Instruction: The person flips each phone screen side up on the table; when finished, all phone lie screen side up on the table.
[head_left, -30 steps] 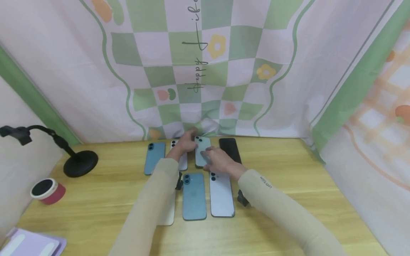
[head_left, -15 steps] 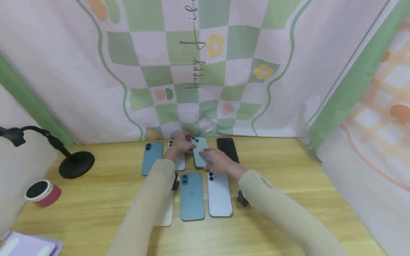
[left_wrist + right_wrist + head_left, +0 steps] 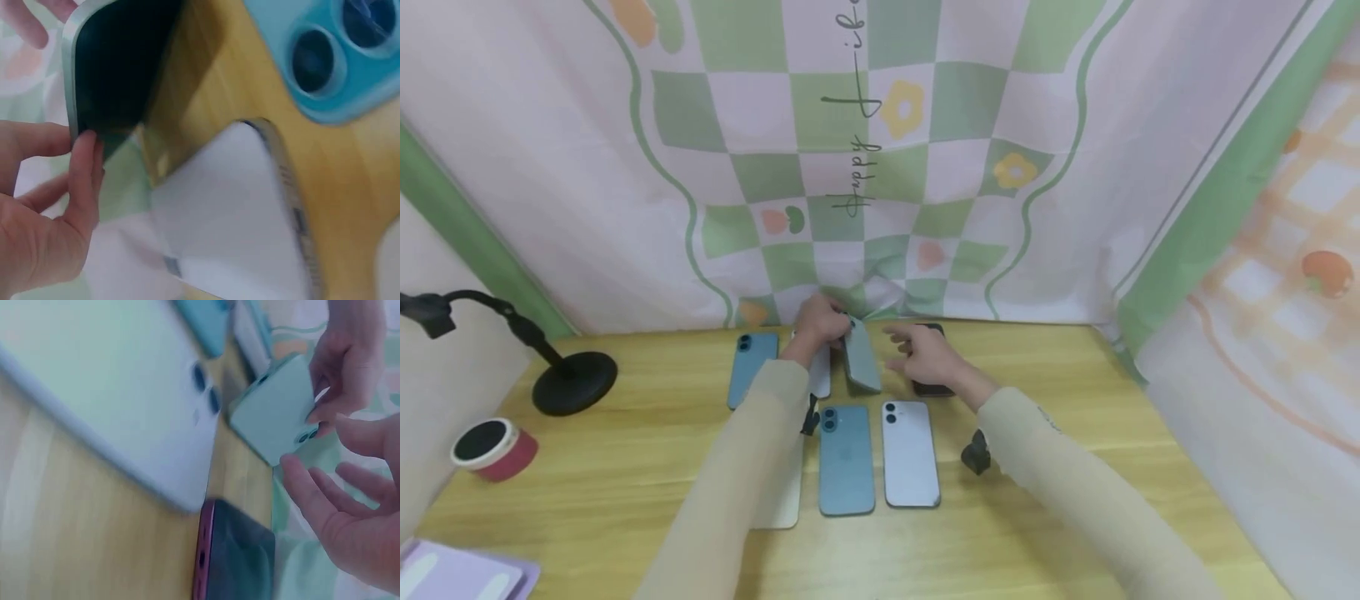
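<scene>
Head | left hand pinches tilted green phone | right hand spread, near dark phone

The wooden table bears, left of the left hand, a blue phone, black stand, tub and purple item; beside that hand, a white phone; below the right hand, a dark phone; nearer the person than both, cream phone, second blue phone, second white phone

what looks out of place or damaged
The left hand holds the pale green phone tilted, not flat like the rest. The front row's rightmost phone has a greyish corner mark, possibly damage, hard to tell.
</scene>
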`<state>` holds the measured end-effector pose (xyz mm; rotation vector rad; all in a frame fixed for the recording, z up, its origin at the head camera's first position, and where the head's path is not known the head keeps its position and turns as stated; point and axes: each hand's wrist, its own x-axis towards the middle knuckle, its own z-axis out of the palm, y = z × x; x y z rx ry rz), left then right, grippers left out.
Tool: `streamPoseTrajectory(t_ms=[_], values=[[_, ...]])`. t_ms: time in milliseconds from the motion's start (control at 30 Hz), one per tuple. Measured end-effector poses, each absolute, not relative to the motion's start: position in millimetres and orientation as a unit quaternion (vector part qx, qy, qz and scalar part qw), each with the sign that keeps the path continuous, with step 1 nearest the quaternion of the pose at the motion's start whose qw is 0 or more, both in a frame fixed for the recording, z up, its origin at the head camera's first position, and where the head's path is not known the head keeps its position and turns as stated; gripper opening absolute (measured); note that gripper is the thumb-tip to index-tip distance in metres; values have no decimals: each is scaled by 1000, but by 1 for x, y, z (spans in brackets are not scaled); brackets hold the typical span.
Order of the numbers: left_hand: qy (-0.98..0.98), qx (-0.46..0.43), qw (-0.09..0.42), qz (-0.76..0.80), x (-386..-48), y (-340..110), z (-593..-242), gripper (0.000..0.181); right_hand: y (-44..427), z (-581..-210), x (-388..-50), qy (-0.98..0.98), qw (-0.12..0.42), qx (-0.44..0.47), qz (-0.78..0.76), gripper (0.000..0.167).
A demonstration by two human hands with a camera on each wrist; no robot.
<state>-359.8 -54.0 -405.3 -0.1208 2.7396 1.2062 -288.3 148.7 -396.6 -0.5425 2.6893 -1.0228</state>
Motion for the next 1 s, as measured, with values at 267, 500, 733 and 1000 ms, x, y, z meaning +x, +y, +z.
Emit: streamPoseTrajectory(t_ms=[267,500,733,1000], values=[[949,-55,55,305,-355,-37,-377,27,148,-392,-285,793,188,-28,-578,64],[940,-44,37,337,-353,-17,-379,63,150,-394,-283,740,228,16,-633,67],[926,-1,41,375,-353,-14,-398,52,145,-399,-284,733,216,27,-644,61],[932,27,7,361,-355,-11,-411,52,135,-404,-284,789,187,47,-583,49]])
